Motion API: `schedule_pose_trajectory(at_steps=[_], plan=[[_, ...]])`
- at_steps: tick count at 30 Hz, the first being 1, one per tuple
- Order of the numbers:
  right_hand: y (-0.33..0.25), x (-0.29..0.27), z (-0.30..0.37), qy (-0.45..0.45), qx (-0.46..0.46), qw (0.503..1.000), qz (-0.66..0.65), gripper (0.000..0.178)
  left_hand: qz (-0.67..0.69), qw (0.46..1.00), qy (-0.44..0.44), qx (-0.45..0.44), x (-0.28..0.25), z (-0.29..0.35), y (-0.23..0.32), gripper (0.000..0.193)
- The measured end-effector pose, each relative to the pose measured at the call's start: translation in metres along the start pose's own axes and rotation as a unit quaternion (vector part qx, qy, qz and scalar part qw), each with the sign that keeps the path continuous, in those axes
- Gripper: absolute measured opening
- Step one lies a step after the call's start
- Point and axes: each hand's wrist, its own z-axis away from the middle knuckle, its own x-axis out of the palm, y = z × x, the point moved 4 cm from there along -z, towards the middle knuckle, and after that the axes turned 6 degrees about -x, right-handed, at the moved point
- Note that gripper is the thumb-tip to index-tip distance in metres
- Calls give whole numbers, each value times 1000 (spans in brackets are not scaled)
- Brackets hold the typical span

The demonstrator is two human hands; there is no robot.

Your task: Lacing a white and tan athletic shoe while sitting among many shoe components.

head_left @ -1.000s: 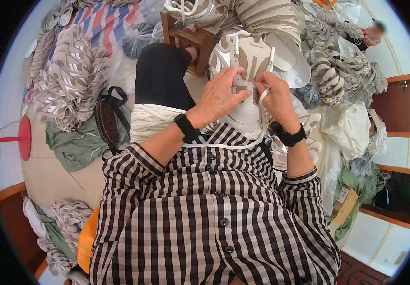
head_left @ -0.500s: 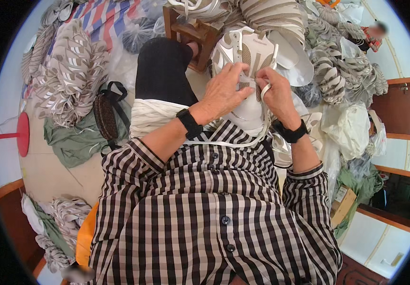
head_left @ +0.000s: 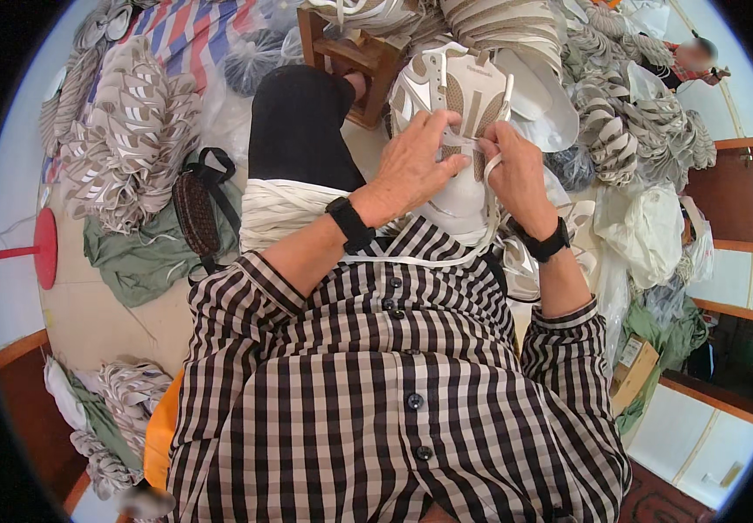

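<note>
A white and beige sneaker upper [head_left: 453, 202] lies in front of me, toe toward my body and tongue [head_left: 471, 77] pointing away. My left hand [head_left: 411, 166] holds its left side, thumb and forefinger on either side of the eyelet row. In my right hand [head_left: 518, 174], closed at the right eyelet row, is a flat white shoelace [head_left: 411, 262]. Part of this lace crosses the tongue between both hands; the rest loops down over the toe and across my shirt. A bundle of white laces [head_left: 285, 209] is draped over my left thigh.
Stacked sneaker uppers [head_left: 137, 131] stand at left; more [head_left: 507, 35] lie ahead and at right. A wooden stool [head_left: 368, 65] is beyond my knee. A brown bag [head_left: 198, 213] rests on green cloth [head_left: 132, 261]. White plastic bags [head_left: 642, 231] lie at right. Another person [head_left: 688, 65] is far right.
My right hand has shifted slightly right, away from my left hand, with the lace. More lace shows stretched across the tongue. My left hand stays nearly in place.
</note>
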Motion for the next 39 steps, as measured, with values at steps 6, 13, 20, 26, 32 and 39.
schedule_pose_trajectory(at_steps=[6, 13, 20, 26, 32, 39], plan=[[-11, 4, -11, -19, -49, 998, 19, 11, -8, 1000, 0, 12, 1, -1, -1, 51], [-5, -3, -3, -14, 39, 997, -71, 9, 31, 999, -15, -35, -7, -4, 1, 39], [-1, 5, -2, 78, 36, 986, -144, 9, 21, 999, -18, 45, -11, -31, -2, 15], [-3, 5, -7, 52, 42, 991, -117, 4, -73, 995, -58, 38, -10, -42, 3, 13], [-2, 0, -2, 9, 109, 958, -267, 24, -137, 983, -48, 111, -9, -34, 6, 13], [23, 12, 7, 5, 166, 890, -425, 44, -335, 928, -95, 130, -74, -18, -22, 11]])
